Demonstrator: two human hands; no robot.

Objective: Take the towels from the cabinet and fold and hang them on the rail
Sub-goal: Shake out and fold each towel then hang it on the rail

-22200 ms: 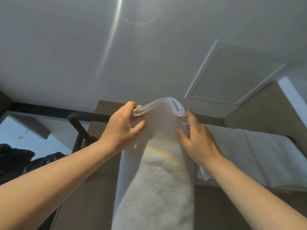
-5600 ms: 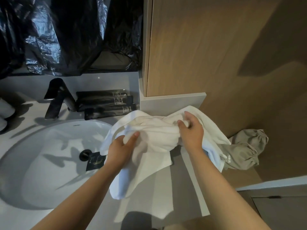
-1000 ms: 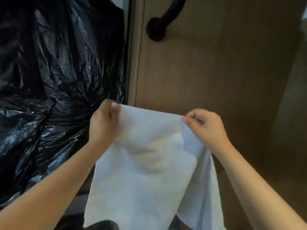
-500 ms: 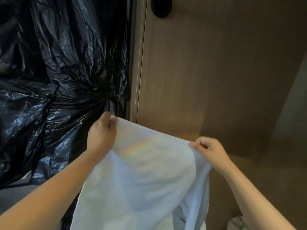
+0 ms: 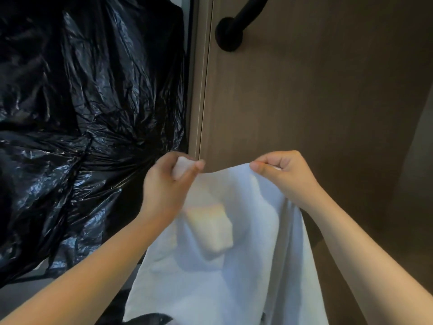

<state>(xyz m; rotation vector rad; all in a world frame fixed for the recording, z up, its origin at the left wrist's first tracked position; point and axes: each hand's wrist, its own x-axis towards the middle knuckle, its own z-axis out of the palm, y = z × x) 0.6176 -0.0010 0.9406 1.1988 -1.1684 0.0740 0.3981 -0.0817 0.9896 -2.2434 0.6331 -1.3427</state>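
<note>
A: White terry, that towel. It hangs in front of the wooden panel, its top edge just below the black bracket on that panel. Where's each grip?

B: The left hand has a top corner bunched and pinched between thumb and fingers, directly below the panel's left edge. The right hand pinches the top hem, to the right of and below the bracket. Both grips are pressed closed on the cloth.

A: What changed in the last second?

B: Half a second ago the right hand sat lower and the hands were wider apart. Now they're level and closer, so the top edge sags a little between them. The bracket has also come back into sight.

A: Meaning?

B: I'd judge they're bringing corners together for a lengthwise fold, with hanging not yet begun.

A: Any labels or writing?

B: None readable. The black plastic sheeting left of the panel is blank, and the towel shows no tag.
</note>
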